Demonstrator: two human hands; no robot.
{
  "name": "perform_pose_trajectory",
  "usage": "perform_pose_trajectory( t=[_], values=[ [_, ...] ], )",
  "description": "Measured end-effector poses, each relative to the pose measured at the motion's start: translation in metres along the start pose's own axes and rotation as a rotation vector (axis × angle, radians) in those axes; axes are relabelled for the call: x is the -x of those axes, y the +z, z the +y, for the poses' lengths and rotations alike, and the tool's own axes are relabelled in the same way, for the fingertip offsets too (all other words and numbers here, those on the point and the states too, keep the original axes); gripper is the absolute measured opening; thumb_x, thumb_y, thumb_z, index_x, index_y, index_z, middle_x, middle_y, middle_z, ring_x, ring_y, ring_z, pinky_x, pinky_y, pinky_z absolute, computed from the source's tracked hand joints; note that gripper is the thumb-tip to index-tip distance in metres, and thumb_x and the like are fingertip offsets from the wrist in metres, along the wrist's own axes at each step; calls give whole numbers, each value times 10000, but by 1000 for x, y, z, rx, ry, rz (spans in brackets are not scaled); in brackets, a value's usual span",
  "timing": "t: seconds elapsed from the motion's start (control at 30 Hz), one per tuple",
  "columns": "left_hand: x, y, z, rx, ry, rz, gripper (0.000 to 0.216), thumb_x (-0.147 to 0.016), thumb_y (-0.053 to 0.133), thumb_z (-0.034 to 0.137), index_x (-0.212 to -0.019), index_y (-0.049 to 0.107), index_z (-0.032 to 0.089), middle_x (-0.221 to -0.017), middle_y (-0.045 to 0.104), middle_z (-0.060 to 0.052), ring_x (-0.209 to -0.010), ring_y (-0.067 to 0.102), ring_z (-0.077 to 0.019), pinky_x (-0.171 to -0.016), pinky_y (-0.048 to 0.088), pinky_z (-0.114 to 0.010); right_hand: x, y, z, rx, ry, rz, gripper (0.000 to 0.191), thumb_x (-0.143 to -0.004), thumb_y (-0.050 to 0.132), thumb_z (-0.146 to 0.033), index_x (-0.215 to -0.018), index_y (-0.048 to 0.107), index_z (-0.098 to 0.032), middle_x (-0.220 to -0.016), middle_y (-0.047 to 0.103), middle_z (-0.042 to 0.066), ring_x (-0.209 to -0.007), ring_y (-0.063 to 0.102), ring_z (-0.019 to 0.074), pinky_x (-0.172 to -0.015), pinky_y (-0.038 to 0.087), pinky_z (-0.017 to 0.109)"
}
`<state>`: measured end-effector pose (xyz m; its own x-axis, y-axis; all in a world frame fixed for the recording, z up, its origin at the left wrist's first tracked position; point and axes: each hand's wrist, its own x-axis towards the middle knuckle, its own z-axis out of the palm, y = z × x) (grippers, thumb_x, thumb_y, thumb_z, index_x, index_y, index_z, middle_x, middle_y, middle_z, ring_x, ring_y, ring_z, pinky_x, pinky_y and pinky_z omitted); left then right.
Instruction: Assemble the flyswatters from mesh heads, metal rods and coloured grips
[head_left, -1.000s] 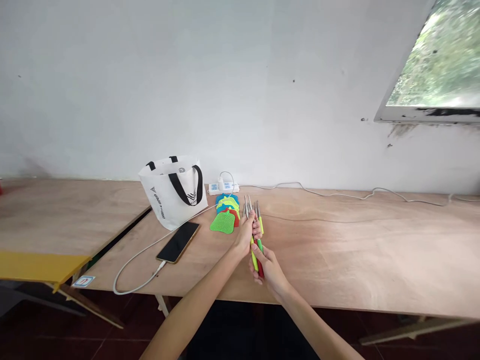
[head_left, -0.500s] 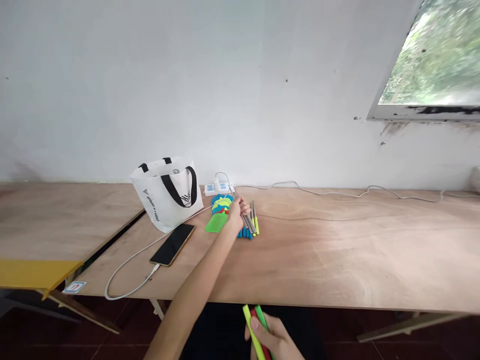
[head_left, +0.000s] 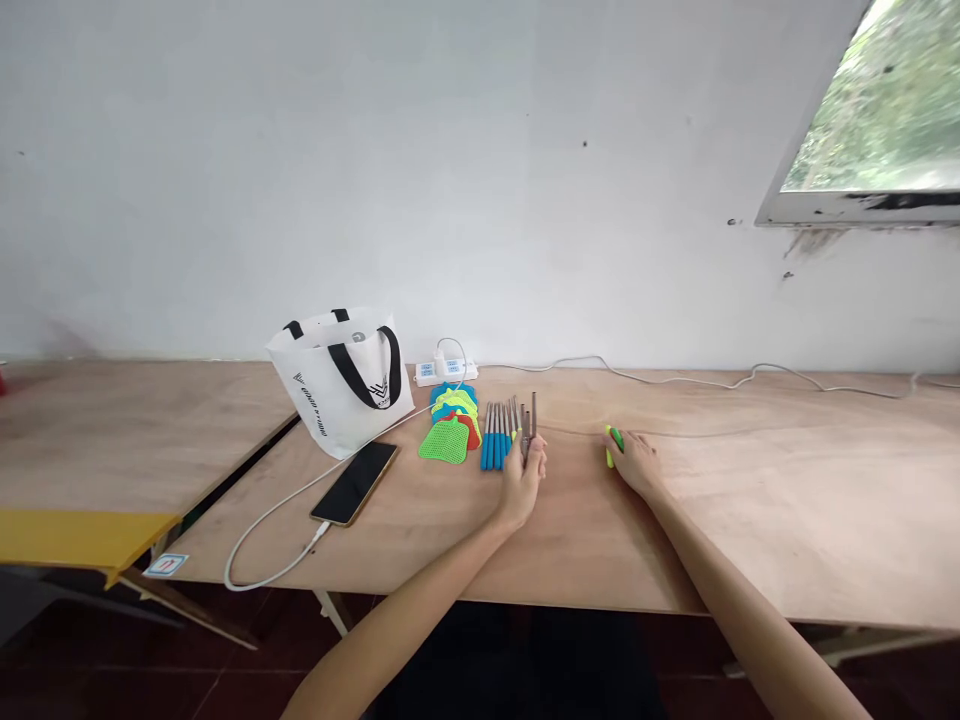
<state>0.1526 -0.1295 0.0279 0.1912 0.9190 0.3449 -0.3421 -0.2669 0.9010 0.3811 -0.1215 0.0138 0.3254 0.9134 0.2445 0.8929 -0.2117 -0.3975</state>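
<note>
My left hand [head_left: 523,478] rests on the wooden table [head_left: 697,520], its fingers closed round thin metal rods [head_left: 529,425] that point away from me. Just left of it lies a row of several blue-handled rods [head_left: 493,448]. My right hand [head_left: 634,461] lies further right on the table, curled over yellow and green plastic handles [head_left: 612,443], which are mostly hidden under the fingers. A stack of coloured plastic mesh heads [head_left: 451,425] in green, yellow, red and blue sits left of the blue handles.
A white tote bag [head_left: 339,378] with black straps stands at the back left. A black phone [head_left: 355,483] lies in front of it on a white cable [head_left: 264,521]. A white power strip [head_left: 446,372] sits by the wall. A cord [head_left: 720,385] trails right.
My right hand has come up from below the table edge and set down on the table at the right with the coloured handles. My left hand has shifted right along the rods.
</note>
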Motion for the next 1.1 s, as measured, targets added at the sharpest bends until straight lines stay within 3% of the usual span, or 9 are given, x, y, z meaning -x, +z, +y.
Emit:
perform_pose_trajectory(
  t=[0.1, 0.2, 0.37, 0.47, 0.53, 0.63, 0.77, 0.97, 1.1],
  values=[
    [8, 1, -20, -100, -133, -179, 453, -917, 562, 651, -893, 538, 200, -561, 444, 79, -432, 402, -71, -396, 298, -170, -2, 11, 9, 30, 21, 32, 458, -1016, 335, -440, -1239, 633, -174, -1295, 655, 178, -1258, 527, 315, -1048, 348, 490],
    [-5, 4, -34, -166, -225, -243, 382, -967, 511, 552, -1076, 553, 189, -593, 521, 64, -449, 509, -97, -414, 416, -180, -4, 18, 14, 32, 17, 50, 527, -1008, 342, -467, -1377, 536, -145, -1369, 617, 189, -1310, 493, 325, -1079, 319, 514],
    [-49, 15, -52, -417, -193, -205, 527, -957, 495, 247, -1465, 365, 198, -1087, 705, -128, -890, 733, -227, -727, 619, -361, -6, 24, 19, 19, -66, 67, 511, -1017, 317, -485, -1396, 524, -212, -1438, 589, 121, -1327, 497, 276, -1132, 285, 478],
    [-64, 18, -60, -719, -38, -168, 705, -869, 524, 107, -1542, 314, 124, -1476, 503, -254, -1392, 489, -352, -1116, 443, -514, -6, 30, 22, -5, -169, 112, 485, -1025, 302, -476, -1374, 539, -238, -1446, 584, 93, -1349, 479, 268, -1166, 247, 499],
    [-66, 17, -63, -769, 0, -171, 771, -823, 532, 63, -1556, 299, 98, -1614, 317, -246, -1538, 223, -365, -1234, 247, -553, -6, 34, 24, -27, -238, 129, 466, -1027, 299, -458, -1332, 571, -234, -1397, 616, 100, -1313, 514, 261, -1137, 313, 479],
    [-66, 11, -62, -901, 83, -187, 689, -839, 524, 75, -1513, 394, 138, -1639, 293, -194, -1554, 171, -347, -1242, 218, -554, -7, 38, 27, -44, -285, 122, 442, -1019, 318, -425, -1259, 617, -204, -1317, 653, 127, -1244, 568, 253, -1057, 422, 414],
    [-71, -14, -47, -1054, 182, -173, 340, -925, 514, 177, -1247, 622, 187, -1410, 567, -160, -1431, 413, -328, -1200, 303, -527, -9, 37, 27, -67, -335, 129, 471, -1030, 292, -434, -1229, 639, -185, -1333, 639, 134, -1244, 575, 240, -1060, 440, 384],
    [-61, -76, -18, -1130, 200, -86, 241, -997, 434, 205, -1160, 611, 197, -1237, 616, -128, -1226, 564, -275, -1070, 436, -450, 2, 40, 15, -63, -359, 151, 494, -1047, 250, -441, -1278, 622, -212, -1407, 597, 113, -1307, 531, 241, -1092, 422, 421],
    [-42, -92, -14, -1192, 214, -117, 178, -963, 533, 213, -1124, 609, 220, -1192, 610, -93, -1153, 581, -269, -1018, 451, -422, 14, 41, 1, 84, -303, 187, 464, -1044, 293, -446, -1304, 610, -228, -1440, 570, 129, -1354, 477, 280, -1120, 367, 476]
  ],
)
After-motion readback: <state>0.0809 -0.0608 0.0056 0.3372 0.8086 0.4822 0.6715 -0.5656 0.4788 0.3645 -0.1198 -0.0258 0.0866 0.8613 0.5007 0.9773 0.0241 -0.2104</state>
